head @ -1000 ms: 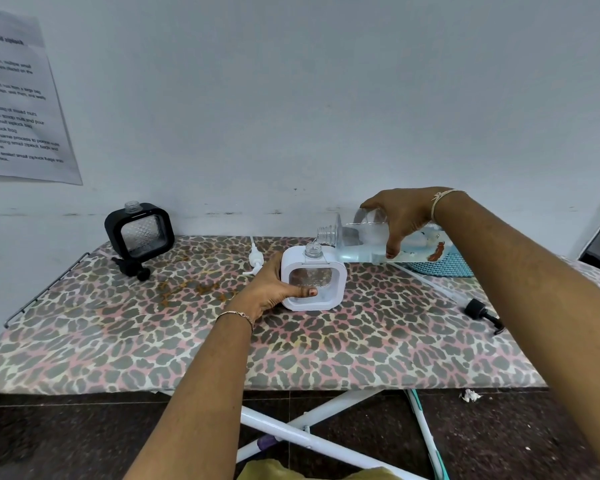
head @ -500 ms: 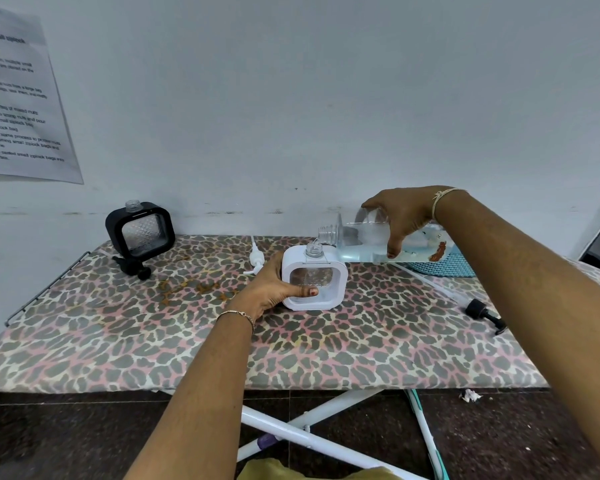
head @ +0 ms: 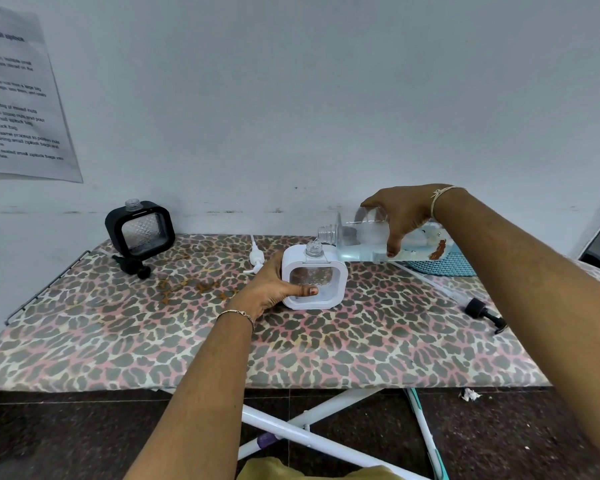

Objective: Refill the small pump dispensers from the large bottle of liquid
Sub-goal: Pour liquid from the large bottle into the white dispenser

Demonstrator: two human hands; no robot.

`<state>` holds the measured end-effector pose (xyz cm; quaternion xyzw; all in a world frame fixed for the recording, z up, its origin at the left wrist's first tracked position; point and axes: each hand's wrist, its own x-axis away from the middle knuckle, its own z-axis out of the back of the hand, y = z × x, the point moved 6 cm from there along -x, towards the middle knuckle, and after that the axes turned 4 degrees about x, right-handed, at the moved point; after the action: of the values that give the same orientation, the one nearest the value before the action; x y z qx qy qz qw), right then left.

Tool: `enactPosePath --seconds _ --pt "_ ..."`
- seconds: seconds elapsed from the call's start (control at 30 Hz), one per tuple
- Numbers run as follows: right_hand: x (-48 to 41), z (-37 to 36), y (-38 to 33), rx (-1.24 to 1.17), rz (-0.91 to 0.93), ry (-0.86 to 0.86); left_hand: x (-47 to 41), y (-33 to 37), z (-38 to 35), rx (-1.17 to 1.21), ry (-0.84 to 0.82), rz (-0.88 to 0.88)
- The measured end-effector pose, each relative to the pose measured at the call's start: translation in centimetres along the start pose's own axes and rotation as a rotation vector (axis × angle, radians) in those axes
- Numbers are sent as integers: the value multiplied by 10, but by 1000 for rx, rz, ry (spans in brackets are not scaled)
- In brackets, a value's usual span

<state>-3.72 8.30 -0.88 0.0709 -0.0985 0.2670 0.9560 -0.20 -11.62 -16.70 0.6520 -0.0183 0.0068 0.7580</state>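
The right hand is gripping the large bottle lying near level, mouth leftward above the white dispenser the left hand is gripping.

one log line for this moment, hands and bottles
step: pour | right hand: holds large bottle tipped over white dispenser | left hand: grips white dispenser | black dispenser: uncapped, apart

Printed sheet on wall, teal basket on leopard-print tabletop, perhaps a paper scrap below.
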Motion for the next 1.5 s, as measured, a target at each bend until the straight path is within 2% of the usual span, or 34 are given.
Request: enactPosePath --seconds 1.5 --pt "-7 -1 1 20 22 -34 3 2 -1 37 -9 11"
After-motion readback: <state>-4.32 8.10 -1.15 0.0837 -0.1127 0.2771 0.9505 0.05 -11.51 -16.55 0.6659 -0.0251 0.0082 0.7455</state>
